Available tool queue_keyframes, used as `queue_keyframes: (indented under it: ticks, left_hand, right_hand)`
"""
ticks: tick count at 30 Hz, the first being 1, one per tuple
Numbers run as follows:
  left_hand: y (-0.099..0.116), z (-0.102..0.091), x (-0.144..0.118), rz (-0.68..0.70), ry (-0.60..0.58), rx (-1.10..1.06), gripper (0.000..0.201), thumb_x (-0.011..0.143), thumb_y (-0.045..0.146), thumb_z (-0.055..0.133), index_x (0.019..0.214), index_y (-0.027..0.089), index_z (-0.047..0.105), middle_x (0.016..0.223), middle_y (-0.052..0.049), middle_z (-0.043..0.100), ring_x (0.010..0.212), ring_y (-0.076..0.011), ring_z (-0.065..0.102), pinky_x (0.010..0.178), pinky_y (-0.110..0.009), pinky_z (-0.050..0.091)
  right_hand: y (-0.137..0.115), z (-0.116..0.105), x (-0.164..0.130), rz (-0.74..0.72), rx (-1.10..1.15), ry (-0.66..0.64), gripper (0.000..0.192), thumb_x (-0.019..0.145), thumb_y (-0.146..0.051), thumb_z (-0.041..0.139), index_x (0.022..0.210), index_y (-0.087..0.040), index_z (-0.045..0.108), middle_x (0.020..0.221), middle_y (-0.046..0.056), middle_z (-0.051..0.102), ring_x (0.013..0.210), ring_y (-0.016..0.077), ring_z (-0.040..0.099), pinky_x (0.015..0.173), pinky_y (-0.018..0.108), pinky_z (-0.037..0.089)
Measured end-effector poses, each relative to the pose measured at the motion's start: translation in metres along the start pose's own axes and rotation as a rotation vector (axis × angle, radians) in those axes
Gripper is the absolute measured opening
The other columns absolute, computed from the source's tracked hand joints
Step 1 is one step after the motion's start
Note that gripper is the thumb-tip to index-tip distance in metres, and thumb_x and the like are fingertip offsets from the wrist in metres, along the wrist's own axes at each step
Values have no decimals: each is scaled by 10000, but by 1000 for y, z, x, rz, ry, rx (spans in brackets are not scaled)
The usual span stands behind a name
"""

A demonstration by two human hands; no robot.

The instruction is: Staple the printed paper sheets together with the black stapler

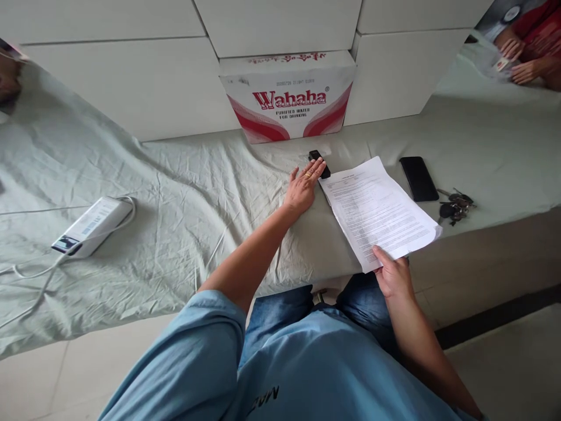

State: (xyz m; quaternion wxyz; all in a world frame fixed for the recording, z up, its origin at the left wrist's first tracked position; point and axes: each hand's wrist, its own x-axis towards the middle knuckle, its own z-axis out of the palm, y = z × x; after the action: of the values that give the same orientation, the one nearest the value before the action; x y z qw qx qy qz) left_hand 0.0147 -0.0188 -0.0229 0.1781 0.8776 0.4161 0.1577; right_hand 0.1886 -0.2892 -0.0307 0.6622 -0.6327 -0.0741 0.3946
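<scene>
Head view, looking down from where I watched: the person's left hand (303, 187) lay flat and open on a pale green sheet (184, 210) spread over the table, fingers stretched forward. Its fingertips touched a small black device (319, 163) lying just beyond them — I could not tell what kind of device it was. The hand's outer edge sat just beside the near left corner of a printed paper (377, 210).

The right hand (394, 275) was closed on the paper's bottom edge, thumb on top and fingers hidden beneath. The paper rested tilted on the sheet, its lower corner hanging past the table's front edge, above the person's jeans.

To the right of the paper lay a black phone (418, 178), face up, and near it a bunch of keys (456, 206) — both apart from the paper. Behind the left hand, a cardboard box (288, 96) printed "Wahaha" in red stood against white panels. Far left, a white power bank (90, 227) lay on the sheet with a white cable (30, 269) looped from it.

In the top right corner, another person's hands (519, 61) held a small card, well apart.
</scene>
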Motion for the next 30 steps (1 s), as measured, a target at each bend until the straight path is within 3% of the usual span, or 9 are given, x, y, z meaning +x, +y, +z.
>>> queue_keyframes:
  ticks: [7, 11, 13, 16, 20, 23, 25, 27, 30]
  left_hand:
    - [10, -6, 0, -21, -54, 103, 848, 965, 9, 311, 1770, 268, 377, 1852, -27, 328, 1735, -207, 305, 1429, -580, 74]
    - [15, -15, 6, -23, -116, 179, 828, 978, -3, 317, 1756, 268, 406, 1834, -38, 372, 1718, -215, 347, 1429, -614, 29]
    - [14, -15, 9, -29, -125, 141, 840, 952, -12, 359, 1740, 269, 442, 1821, -33, 405, 1708, -215, 370, 1432, -589, 119]
    - [4, -4, 13, -67, -59, -42, 865, 906, -18, 401, 1717, 267, 493, 1823, -13, 405, 1715, -217, 356, 1387, -496, 326]
    - [-12, 15, 12, 19, 56, -310, 885, 889, 43, 488, 1750, 236, 419, 1866, -73, 304, 1724, -290, 335, 1413, -556, 253]
    - [-10, 20, -5, -27, 168, -456, 847, 963, 188, 601, 1770, 227, 348, 1889, -132, 237, 1741, -325, 278, 1398, -546, 295]
    - [3, 21, -29, -152, 279, -633, 749, 1024, 324, 623, 1732, 231, 400, 1840, -158, 361, 1697, -335, 369, 1324, -533, 432]
    - [23, 22, -62, -318, 283, -936, 597, 1088, 534, 561, 1594, 217, 576, 1622, -197, 633, 1517, -349, 599, 1164, -519, 586]
    - [52, 25, -109, -414, 34, -1338, 744, 1017, 794, 565, 1348, 154, 746, 1323, -223, 792, 1266, -372, 762, 1022, -523, 658]
  right_hand:
    - [5, 2, -2, 44, 30, 41, 715, 586, -374, 1025, 1263, -267, 819, 1296, 54, 852, 1330, 356, 750, 1133, 546, 642]
    - [1, 4, -4, 96, 53, 0, 773, 553, -377, 1047, 1280, -269, 808, 1315, 61, 845, 1338, 364, 747, 1055, 542, 688]
    - [0, 4, -5, 124, 55, -24, 784, 546, -374, 1056, 1282, -277, 804, 1278, 55, 855, 1296, 350, 767, 982, 510, 714]
    - [3, 3, -13, 134, 51, -46, 742, 567, -386, 1057, 1258, -276, 809, 1225, 48, 867, 1167, 320, 813, 872, 451, 729]
    - [13, -6, -34, 124, 19, -86, 661, 651, -443, 1022, 1252, -270, 807, 1240, 53, 865, 1069, 319, 839, 834, 460, 727]
    - [19, -18, -49, 114, 36, -45, 655, 642, -441, 1026, 1236, -273, 806, 1267, 48, 862, 1142, 321, 829, 894, 456, 722]
    - [22, -24, -57, 98, 65, -4, 632, 633, -438, 1029, 1205, -283, 810, 1264, 28, 863, 1206, 300, 813, 979, 433, 703]
    - [26, -27, -63, 99, 90, 8, 593, 640, -453, 1023, 1173, -301, 814, 1260, 8, 863, 1247, 280, 798, 1049, 411, 679]
    - [37, -24, -73, 122, 84, -31, 585, 664, -507, 1008, 1181, -316, 810, 1259, 4, 860, 1264, 291, 789, 1063, 439, 674]
